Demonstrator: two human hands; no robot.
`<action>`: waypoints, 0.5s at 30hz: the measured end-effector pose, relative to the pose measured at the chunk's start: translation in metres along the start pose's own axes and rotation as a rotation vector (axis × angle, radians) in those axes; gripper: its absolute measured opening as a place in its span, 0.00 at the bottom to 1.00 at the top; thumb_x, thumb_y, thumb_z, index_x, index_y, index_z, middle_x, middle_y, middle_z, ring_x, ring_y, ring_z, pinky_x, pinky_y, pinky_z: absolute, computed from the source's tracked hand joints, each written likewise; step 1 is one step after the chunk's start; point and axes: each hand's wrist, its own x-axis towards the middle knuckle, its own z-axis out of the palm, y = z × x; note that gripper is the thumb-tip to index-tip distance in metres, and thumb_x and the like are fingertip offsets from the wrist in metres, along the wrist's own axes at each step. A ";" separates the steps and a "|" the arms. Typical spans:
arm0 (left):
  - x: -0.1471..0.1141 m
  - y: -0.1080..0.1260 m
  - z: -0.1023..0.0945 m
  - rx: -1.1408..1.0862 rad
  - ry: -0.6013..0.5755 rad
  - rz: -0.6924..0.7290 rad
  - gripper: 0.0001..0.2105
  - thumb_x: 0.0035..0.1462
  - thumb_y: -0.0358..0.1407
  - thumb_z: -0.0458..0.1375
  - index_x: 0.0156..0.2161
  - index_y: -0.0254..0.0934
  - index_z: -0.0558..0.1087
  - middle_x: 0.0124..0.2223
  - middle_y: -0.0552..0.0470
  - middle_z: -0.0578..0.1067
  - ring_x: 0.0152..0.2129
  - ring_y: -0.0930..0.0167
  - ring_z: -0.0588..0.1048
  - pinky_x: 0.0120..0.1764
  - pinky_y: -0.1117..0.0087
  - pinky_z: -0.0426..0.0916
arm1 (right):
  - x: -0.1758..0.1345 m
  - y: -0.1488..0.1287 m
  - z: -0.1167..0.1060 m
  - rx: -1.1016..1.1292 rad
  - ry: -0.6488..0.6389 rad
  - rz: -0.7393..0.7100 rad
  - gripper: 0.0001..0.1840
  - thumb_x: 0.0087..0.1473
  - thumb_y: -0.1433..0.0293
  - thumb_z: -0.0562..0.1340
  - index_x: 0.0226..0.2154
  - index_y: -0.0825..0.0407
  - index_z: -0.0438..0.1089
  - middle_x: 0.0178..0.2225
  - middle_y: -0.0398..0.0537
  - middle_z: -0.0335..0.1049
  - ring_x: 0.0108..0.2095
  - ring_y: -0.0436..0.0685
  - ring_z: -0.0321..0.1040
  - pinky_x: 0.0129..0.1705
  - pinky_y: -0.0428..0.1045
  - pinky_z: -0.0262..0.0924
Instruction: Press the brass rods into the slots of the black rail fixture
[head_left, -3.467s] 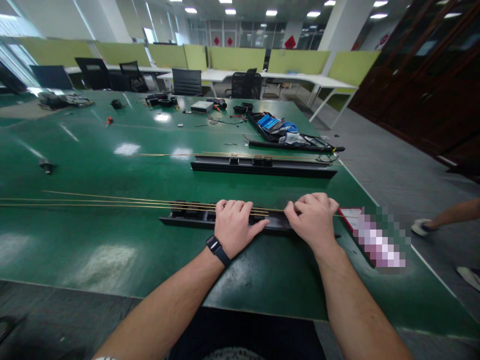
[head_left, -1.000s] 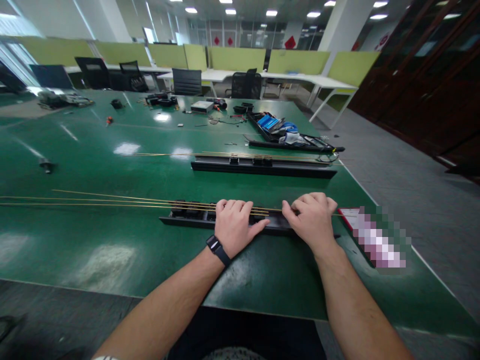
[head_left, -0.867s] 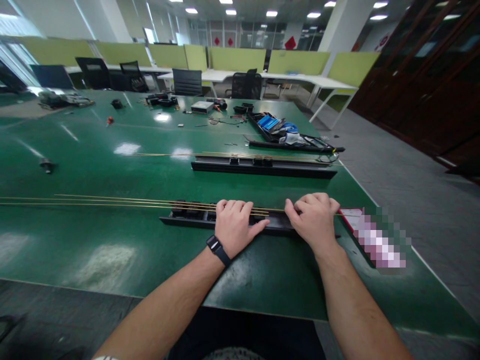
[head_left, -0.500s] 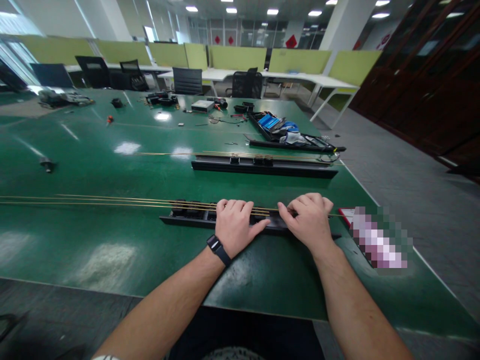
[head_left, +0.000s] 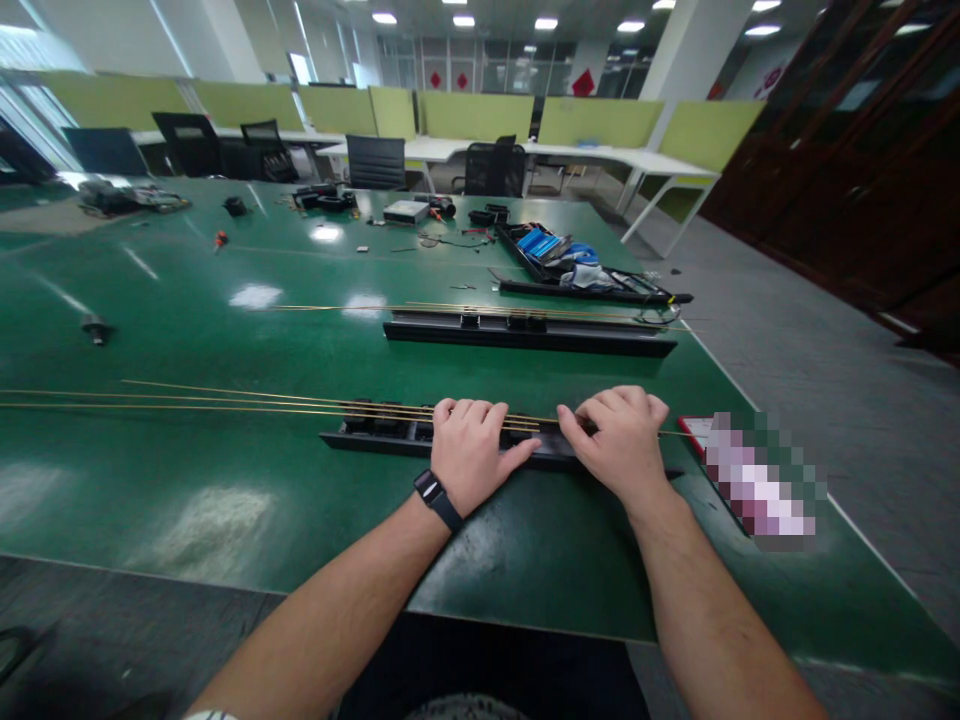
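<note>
In front of me a long black channel rail (head_left: 390, 442) lies crosswise on the table, with black blocks (head_left: 360, 415) set inside it. Several thin brass-coloured rods (head_left: 247, 401) run along the rail and stretch far to the left. My left hand (head_left: 469, 450) wraps over the rail and rods, fingers on the far side, thumb along the near part. Close to the rail's right end, my right hand (head_left: 619, 440) is closed with curled fingers and thumb around a rod, which comes out on its right side. The fingertips' exact contact is hidden.
A second black rail (head_left: 525, 338) with rods lies farther back. Beyond it is a black tray (head_left: 517, 250) with blue parts and cables. A pixelated flat item (head_left: 757, 480) lies by the table's right edge. Small parts and a white box (head_left: 406, 211) are at the back.
The left end of one rod has shifted slightly to the right and away from me, fanning out from the others. Both hands stay nearly in place.
</note>
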 end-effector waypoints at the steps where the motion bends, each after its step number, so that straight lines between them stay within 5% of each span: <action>1: 0.000 0.000 0.000 0.001 -0.001 -0.001 0.25 0.61 0.59 0.59 0.48 0.39 0.77 0.44 0.45 0.81 0.44 0.59 0.76 0.54 0.52 0.58 | 0.000 -0.001 0.000 0.004 -0.007 -0.008 0.22 0.63 0.56 0.62 0.23 0.50 0.71 0.30 0.47 0.75 0.45 0.61 0.62 0.52 0.60 0.42; 15: -0.001 -0.001 0.000 0.002 0.000 0.007 0.24 0.61 0.59 0.59 0.48 0.39 0.77 0.44 0.45 0.81 0.45 0.59 0.76 0.53 0.52 0.58 | -0.001 0.005 0.001 -0.034 0.026 0.010 0.22 0.63 0.56 0.62 0.22 0.50 0.71 0.30 0.47 0.75 0.45 0.61 0.62 0.51 0.59 0.41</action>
